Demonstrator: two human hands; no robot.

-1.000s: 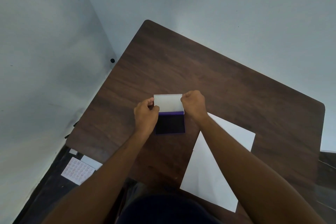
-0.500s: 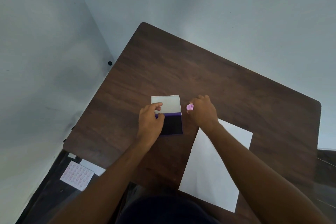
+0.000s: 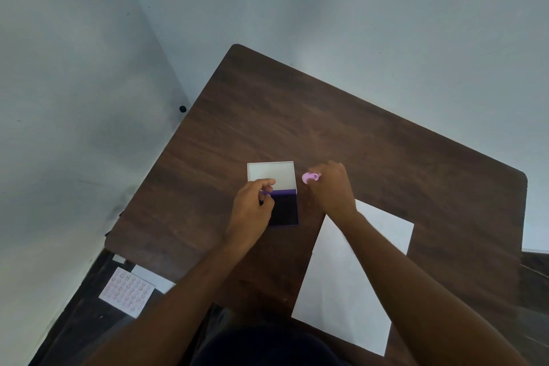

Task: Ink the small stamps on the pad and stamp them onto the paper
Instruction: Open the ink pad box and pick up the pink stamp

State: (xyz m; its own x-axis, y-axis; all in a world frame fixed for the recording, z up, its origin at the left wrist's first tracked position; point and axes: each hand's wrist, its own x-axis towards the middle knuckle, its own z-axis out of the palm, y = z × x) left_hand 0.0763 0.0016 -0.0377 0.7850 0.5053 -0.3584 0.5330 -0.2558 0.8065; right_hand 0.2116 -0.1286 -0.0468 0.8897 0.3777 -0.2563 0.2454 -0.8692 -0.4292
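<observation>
From the head view, I see the ink pad lying open on the dark wooden bench, its white lid folded back away from me and the dark inked face toward me. My left hand rests over the pad's left edge, fingers curled loosely near the hinge; whether they pinch the case or only steady it I cannot tell, since the hand hides the contact.

My right hand sits just to the right of the pad, fingers closed around a small pink stamp, which pokes out toward the lid from the far left side of the hand. The stamp is off the pad, just beside its right edge and level with the hinge line.

The relation that matters: the inked face lies to the left of the stamp and toward me, so the right hand is the one placed to carry it there. I judge the coming move a short sideways carry and a press down; the left hand partly covers the pad, so the clear part is the right half.

The white paper lies on the bench to the right and nearer me, under my right forearm, with no marks that I can see. On the floor at lower left lies a dotted sheet.
</observation>
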